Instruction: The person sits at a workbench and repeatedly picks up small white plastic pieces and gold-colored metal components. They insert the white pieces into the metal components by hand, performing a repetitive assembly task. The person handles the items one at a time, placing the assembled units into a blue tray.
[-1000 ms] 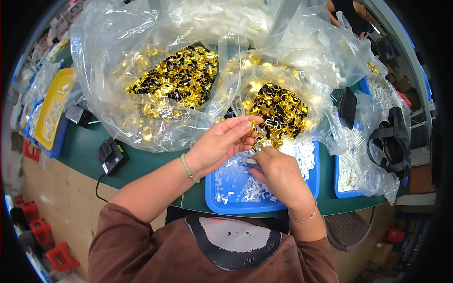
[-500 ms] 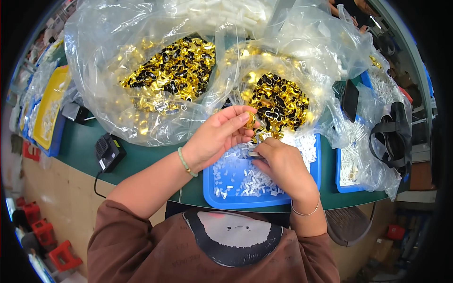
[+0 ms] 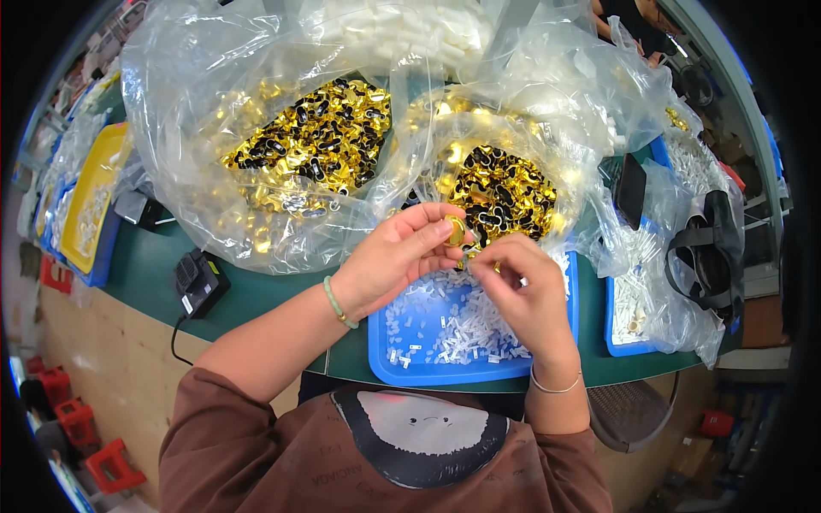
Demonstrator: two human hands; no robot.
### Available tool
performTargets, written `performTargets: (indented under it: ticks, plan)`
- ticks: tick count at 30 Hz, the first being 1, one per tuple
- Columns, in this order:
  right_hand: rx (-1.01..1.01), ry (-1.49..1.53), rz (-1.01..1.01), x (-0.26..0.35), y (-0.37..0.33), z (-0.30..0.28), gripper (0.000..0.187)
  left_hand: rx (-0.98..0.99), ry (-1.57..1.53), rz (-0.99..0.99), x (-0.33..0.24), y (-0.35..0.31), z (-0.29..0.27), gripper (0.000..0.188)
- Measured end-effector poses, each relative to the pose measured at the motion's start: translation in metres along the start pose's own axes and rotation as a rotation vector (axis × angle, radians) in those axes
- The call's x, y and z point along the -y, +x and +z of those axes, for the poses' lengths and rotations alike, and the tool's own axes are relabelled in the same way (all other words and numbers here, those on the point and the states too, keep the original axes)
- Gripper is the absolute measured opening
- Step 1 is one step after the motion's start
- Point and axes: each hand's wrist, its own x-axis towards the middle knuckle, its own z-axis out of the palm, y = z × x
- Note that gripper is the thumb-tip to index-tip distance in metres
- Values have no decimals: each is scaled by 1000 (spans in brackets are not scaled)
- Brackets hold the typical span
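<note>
My left hand pinches a small shiny gold part between thumb and fingers, above the far edge of a blue tray. Close beside it, my right hand is closed in a pinch near the gold part's lower right side; what its fingertips hold is too small to name. Small white plastic pieces lie loose in the tray under both hands. Just beyond them, an open clear bag holds many gold and black parts.
A second clear bag of gold and black parts lies at the left. A black boxy device with a cable sits near the left table edge. At the right are another blue tray, a dark phone-like slab and a black bag.
My right hand has risen out of the tray, its fingertips now at the gold part. My left hand still holds that part, now with its round gold face more visible.
</note>
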Motion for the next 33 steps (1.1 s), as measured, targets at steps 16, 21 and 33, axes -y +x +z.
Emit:
performTargets:
  ticks: [16, 21, 33]
  plan:
    - [-246, 89, 37, 3, -1, 7, 7, 21, 247, 25, 3, -3, 9, 24]
    - [-258, 43, 5, 3, 0, 9, 9, 49, 260, 60, 5, -3, 7, 24]
    - [-327, -190, -180, 2, -1, 11, 19, 68, 238, 120, 11, -4, 5, 23]
